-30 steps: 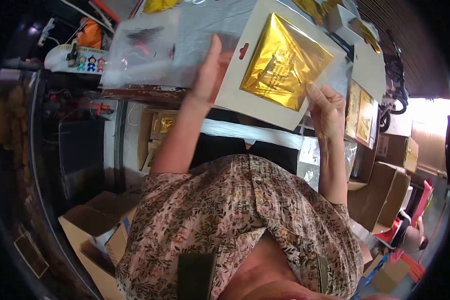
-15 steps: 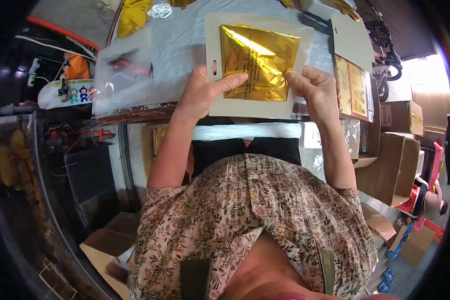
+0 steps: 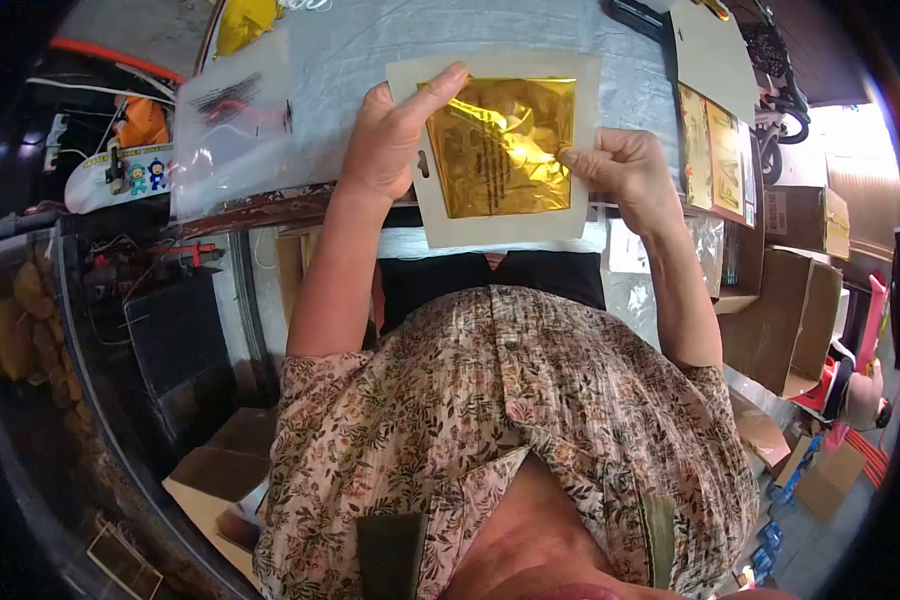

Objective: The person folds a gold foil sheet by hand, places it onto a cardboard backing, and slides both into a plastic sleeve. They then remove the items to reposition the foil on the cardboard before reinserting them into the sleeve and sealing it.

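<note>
A shiny gold foil packet [image 3: 500,150], flat and slightly creased with dark print, lies against a pale cardboard sheet [image 3: 505,232] with a small slot at its left side. My left hand [image 3: 388,140] is closed on the sheet's left edge, its thumb pressing the packet's upper left corner. My right hand [image 3: 625,172] grips the right edge, thumb tip on the foil's right side. Both hold the sheet over the front edge of the table. The fingers behind the sheet are hidden.
A clear plastic bag [image 3: 232,150] lies at the table's left. Gold foil [image 3: 245,25] sits at the far left corner. At the right are a black object [image 3: 638,18], a pale cardboard piece [image 3: 712,65] and a gold-printed box [image 3: 720,165]. Brown cartons [image 3: 780,315] stand beside the table.
My left hand has slid up the sheet's edge, its thumb going from the packet's lower left to its upper left corner. The sheet has tilted slightly and come nearer my body.
</note>
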A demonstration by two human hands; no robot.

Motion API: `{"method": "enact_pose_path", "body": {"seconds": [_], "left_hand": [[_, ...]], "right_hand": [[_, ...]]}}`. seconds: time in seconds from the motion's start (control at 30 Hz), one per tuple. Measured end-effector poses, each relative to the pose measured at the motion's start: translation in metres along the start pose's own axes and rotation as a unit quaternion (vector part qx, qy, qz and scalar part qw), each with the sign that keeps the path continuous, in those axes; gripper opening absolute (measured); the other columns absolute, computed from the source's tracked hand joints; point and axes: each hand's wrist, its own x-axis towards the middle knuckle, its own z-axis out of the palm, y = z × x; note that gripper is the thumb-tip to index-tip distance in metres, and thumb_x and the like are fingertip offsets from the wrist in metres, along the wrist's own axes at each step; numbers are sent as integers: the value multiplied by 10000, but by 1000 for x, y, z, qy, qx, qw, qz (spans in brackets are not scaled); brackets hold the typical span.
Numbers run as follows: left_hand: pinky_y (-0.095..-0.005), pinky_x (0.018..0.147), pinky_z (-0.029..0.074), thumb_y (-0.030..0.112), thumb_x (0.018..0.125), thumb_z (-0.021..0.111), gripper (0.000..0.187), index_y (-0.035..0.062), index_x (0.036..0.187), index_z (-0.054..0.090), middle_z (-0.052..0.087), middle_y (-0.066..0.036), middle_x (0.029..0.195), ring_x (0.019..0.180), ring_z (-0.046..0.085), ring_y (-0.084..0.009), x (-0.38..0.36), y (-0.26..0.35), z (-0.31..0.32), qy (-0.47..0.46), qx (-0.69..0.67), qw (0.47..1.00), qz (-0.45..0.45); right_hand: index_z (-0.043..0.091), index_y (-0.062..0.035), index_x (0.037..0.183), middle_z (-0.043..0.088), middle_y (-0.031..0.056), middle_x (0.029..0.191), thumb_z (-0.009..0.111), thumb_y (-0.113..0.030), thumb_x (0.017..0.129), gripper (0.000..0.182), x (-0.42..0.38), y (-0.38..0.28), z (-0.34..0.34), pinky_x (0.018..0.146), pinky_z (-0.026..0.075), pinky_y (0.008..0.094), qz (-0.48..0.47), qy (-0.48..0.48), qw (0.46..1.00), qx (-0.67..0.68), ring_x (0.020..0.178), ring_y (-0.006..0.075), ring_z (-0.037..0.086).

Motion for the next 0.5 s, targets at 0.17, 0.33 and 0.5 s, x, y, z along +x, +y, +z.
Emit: {"method": "enact_pose_path", "body": {"seconds": [0.17, 0.33, 0.5], "left_hand": [[-318, 930, 527, 228, 945, 762, 329, 34, 1204, 700, 723, -47, 1155, 1066, 673, -146, -2, -5, 0, -10, -10, 1000, -20], [-344, 942, 533, 315, 982, 720, 382, 25, 1228, 682, 715, -54, 1184, 1080, 676, -156, -5, -7, 3, 22, 14, 1000, -16], [-332, 944, 519, 434, 1031, 624, 515, -15, 1283, 638, 692, -80, 1213, 1074, 655, -151, 1, -10, -1, 66, -94, 990, -86]], "right_hand": [[760, 62, 1030, 765, 127, 832, 754, -220, 960, 291, 2, -2, -1, 613, 586, 252, 19, -15, 999, 48, 673, 133, 723], [767, 58, 1001, 765, 139, 831, 746, -273, 972, 333, 1, -9, 4, 602, 592, 263, 8, 13, 999, 41, 645, 145, 724], [769, 53, 995, 770, 127, 849, 739, -276, 978, 331, 6, 4, 2, 608, 588, 266, 6, 9, 999, 39, 682, 127, 726]]}}
